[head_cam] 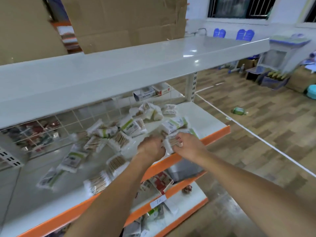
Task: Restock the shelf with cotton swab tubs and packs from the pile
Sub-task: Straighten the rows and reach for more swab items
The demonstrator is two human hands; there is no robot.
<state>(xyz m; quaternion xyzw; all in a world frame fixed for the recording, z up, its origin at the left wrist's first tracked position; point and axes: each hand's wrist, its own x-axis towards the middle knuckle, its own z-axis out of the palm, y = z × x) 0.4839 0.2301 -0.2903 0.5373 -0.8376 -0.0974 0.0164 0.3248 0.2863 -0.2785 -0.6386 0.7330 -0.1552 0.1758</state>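
head view: the shelf (196,117) is a white board with an orange front lip running from 7 o'clock up to 3 o'clock of the frame. the left hand (151,147) and the right hand (187,145) meet near frame centre, just above the lip. both hands have their fingers curled onto one swab pack (172,142), a clear packet of wooden-stemmed swabs held between them; motion blur hides the exact finger placement. just beyond the hands, at 12 o'clock from them, a green-labelled pack (174,124) lies on the board. the pile (95,146) of loose packs spreads from 9 o'clock of the hands down toward 7 o'clock, lying at mixed angles, some overlapping. a second cluster of pale packets (150,111) sits farther back at 11 o'clock from the hands, against the wire grid backing (82,115). a cardboard box (126,23) stands on the upper shelf. a green bottle (239,111) lies on the wood-pattern floor at 3 o'clock.
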